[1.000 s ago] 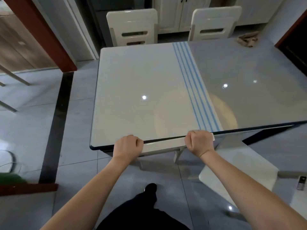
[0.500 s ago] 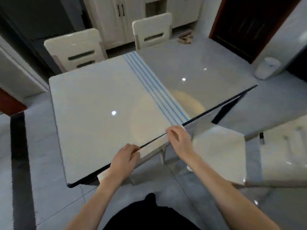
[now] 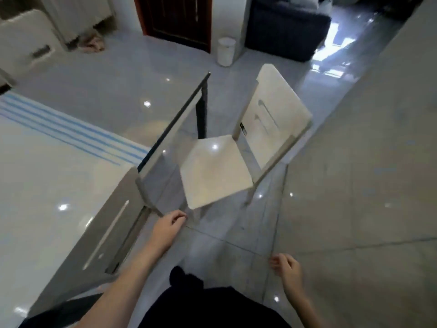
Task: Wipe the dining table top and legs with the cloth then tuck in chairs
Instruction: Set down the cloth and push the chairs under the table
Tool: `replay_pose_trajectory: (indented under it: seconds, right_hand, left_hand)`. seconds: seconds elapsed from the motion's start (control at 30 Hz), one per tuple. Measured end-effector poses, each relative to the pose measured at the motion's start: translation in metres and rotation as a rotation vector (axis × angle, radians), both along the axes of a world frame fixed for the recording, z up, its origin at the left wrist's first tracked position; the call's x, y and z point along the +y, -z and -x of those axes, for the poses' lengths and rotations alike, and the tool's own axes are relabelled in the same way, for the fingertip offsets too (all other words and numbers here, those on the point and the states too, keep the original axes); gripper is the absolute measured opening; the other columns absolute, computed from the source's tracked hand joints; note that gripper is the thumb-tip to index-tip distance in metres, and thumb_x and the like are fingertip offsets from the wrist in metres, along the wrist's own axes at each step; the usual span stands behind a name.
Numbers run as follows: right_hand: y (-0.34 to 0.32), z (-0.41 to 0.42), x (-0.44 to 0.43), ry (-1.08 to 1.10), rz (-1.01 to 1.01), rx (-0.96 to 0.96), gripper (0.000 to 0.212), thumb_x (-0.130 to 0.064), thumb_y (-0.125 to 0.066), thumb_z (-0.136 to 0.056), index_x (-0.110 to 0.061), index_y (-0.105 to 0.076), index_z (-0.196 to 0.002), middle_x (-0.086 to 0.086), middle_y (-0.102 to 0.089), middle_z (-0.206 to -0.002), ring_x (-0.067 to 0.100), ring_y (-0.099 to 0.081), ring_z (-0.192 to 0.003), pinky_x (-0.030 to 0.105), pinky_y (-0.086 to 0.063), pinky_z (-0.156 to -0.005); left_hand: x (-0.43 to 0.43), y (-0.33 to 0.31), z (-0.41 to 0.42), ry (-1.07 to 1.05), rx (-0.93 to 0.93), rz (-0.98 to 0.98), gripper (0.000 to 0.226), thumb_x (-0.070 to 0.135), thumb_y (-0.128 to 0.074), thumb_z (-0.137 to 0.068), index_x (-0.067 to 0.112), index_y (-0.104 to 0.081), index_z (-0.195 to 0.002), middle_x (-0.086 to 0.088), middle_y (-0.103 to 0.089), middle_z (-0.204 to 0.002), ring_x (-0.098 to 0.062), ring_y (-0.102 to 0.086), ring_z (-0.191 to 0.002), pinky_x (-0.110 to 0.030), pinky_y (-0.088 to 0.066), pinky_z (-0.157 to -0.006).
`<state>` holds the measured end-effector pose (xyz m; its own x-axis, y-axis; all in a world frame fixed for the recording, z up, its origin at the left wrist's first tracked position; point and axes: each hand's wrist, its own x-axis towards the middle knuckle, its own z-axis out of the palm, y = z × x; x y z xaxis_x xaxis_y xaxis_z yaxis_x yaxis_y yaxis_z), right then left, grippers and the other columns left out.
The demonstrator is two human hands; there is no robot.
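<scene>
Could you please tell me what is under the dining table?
A dark table leg shows at the corner. A tucked-in chair's backrest stands at the edge; the rest is hidden beneath the tabletop.

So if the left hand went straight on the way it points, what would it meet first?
Probably the pulled-out chair, at its seat's front edge, just ahead of the left hand; depth is unclear, so it could pass beneath.

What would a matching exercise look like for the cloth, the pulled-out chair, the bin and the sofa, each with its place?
Things: 1 cloth; 2 chair; 3 bin; 4 sofa.
Places: A beside the dark door; B far edge of the table; C far back, top of view; D on the floor, drawn back from the table.
Pairs: 1-B; 2-D; 3-A; 4-C.
</scene>
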<state>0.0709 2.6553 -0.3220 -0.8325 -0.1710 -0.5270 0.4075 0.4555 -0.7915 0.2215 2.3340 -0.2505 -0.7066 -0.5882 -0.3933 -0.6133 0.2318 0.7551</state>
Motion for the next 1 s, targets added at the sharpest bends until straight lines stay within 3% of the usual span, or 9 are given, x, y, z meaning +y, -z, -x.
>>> replay_pose_trajectory:
  seconds: [0.13,0.3,0.5,0.63,0.73,0.83,0.93,1.0]
  right_hand:
    - [0.016,0.001,0.048,0.12,-0.016,-0.124,0.03,0.003,-0.043,-0.097,-0.002,-0.06,-0.072,0.02,-0.059,-0.071,0.011,-0.059,-0.043,0.014,-0.045,-0.041]
    - [0.027,0.045,0.059,0.157,-0.016,-0.183,0.024,-0.006,-0.048,-0.097,-0.001,-0.065,-0.081,0.013,-0.064,-0.069,0.02,-0.06,-0.054,0.024,-0.047,-0.05]
    - [0.035,0.132,0.029,0.138,-0.029,-0.149,0.024,-0.004,-0.046,-0.096,-0.004,-0.064,-0.081,0.014,-0.064,-0.073,0.025,-0.06,-0.059,0.027,-0.045,-0.057]
    - [0.041,0.188,0.011,0.14,-0.04,-0.147,0.028,-0.001,-0.044,-0.096,-0.006,-0.063,-0.077,0.01,-0.063,-0.067,0.023,-0.058,-0.055,0.028,-0.042,-0.056]
    - [0.038,0.236,0.0,0.175,-0.063,-0.155,0.031,0.001,-0.042,-0.097,-0.006,-0.061,-0.073,0.01,-0.061,-0.064,0.022,-0.056,-0.051,0.026,-0.042,-0.053]
    - [0.025,0.293,-0.02,0.196,-0.046,-0.101,0.03,0.001,-0.043,-0.097,-0.007,-0.063,-0.076,0.011,-0.062,-0.066,0.027,-0.058,-0.056,0.022,-0.047,-0.047]
    - [-0.004,0.36,-0.052,0.217,0.006,-0.016,0.029,0.001,-0.043,-0.096,-0.009,-0.064,-0.08,0.012,-0.064,-0.073,0.011,-0.064,-0.051,0.018,-0.052,-0.048]
    - [-0.029,0.401,-0.079,0.183,0.067,0.049,0.029,0.0,-0.044,-0.096,-0.011,-0.066,-0.081,0.013,-0.065,-0.078,0.011,-0.065,-0.056,0.019,-0.055,-0.055]
  left_hand:
    - [0.044,0.042,0.002,-0.136,-0.063,-0.198,0.028,0.017,-0.052,-0.089,0.028,-0.067,-0.068,0.005,-0.065,-0.059,-0.019,-0.059,-0.065,-0.034,-0.046,-0.071]
    - [0.049,0.054,0.008,-0.208,-0.156,-0.278,0.029,0.001,-0.044,-0.094,0.008,-0.063,-0.074,-0.009,-0.061,-0.065,-0.025,-0.054,-0.064,-0.027,-0.044,-0.06]
    - [0.024,0.078,0.053,-0.295,-0.169,-0.324,0.022,0.016,-0.052,-0.09,0.006,-0.066,-0.078,-0.013,-0.066,-0.071,-0.027,-0.057,-0.068,-0.031,-0.041,-0.062]
    - [0.003,0.087,0.124,-0.31,-0.157,-0.368,0.025,0.012,-0.048,-0.094,0.003,-0.067,-0.08,-0.013,-0.065,-0.071,-0.026,-0.056,-0.068,-0.031,-0.039,-0.061]
    - [-0.016,0.069,0.19,-0.289,-0.123,-0.393,0.023,0.011,-0.049,-0.092,0.003,-0.066,-0.08,-0.014,-0.064,-0.071,-0.026,-0.056,-0.067,-0.03,-0.04,-0.06]
    - [-0.04,0.042,0.255,-0.247,-0.086,-0.374,0.026,0.028,-0.053,-0.081,0.006,-0.066,-0.081,-0.01,-0.066,-0.072,-0.023,-0.056,-0.065,-0.029,-0.041,-0.061]
    - [-0.058,0.016,0.308,-0.21,-0.047,-0.334,0.03,0.034,-0.047,-0.076,0.011,-0.066,-0.082,-0.008,-0.068,-0.076,-0.021,-0.058,-0.067,-0.031,-0.043,-0.066]
    - [-0.064,0.001,0.339,-0.181,-0.024,-0.305,0.026,0.029,-0.048,-0.082,0.012,-0.066,-0.084,-0.008,-0.069,-0.078,-0.019,-0.059,-0.069,-0.031,-0.044,-0.068]
